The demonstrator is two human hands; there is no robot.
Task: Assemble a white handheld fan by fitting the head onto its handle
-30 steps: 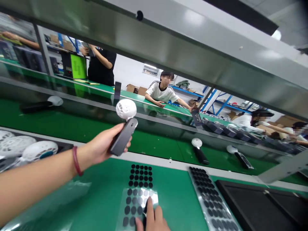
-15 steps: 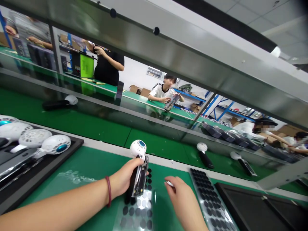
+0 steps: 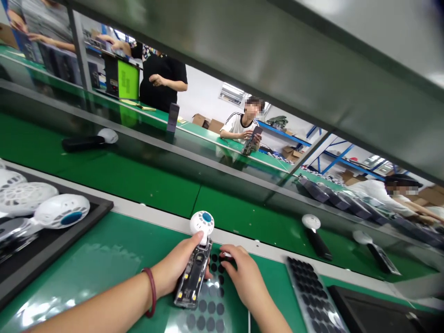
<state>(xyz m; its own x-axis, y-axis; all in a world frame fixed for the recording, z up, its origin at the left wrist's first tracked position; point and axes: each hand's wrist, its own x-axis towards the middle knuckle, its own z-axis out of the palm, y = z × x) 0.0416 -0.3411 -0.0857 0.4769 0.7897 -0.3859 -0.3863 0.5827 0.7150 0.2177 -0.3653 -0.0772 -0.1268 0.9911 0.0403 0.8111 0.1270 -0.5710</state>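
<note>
Fingers of our left hand (image 3: 176,270) wrap around a small hand fan (image 3: 194,268), thumb up near its round white head with the blue centre, its open body with the circuit board facing up. We hold it low over the near green bench (image 3: 104,259), above a clear sheet of black round pads (image 3: 208,307). Our right hand (image 3: 243,277) sits just beside the fan's body, fingers curled together at the fingertips (image 3: 225,255); we cannot tell whether they pinch anything. A second sheet of pads (image 3: 312,296) lies to the right. A dark tray (image 3: 52,245) on the left carries more white fan heads (image 3: 60,211). On the green belt (image 3: 138,180) beyond lie finished fans (image 3: 314,231). Across it, a person in a white shirt (image 3: 239,127) holds a dark item.
</note>
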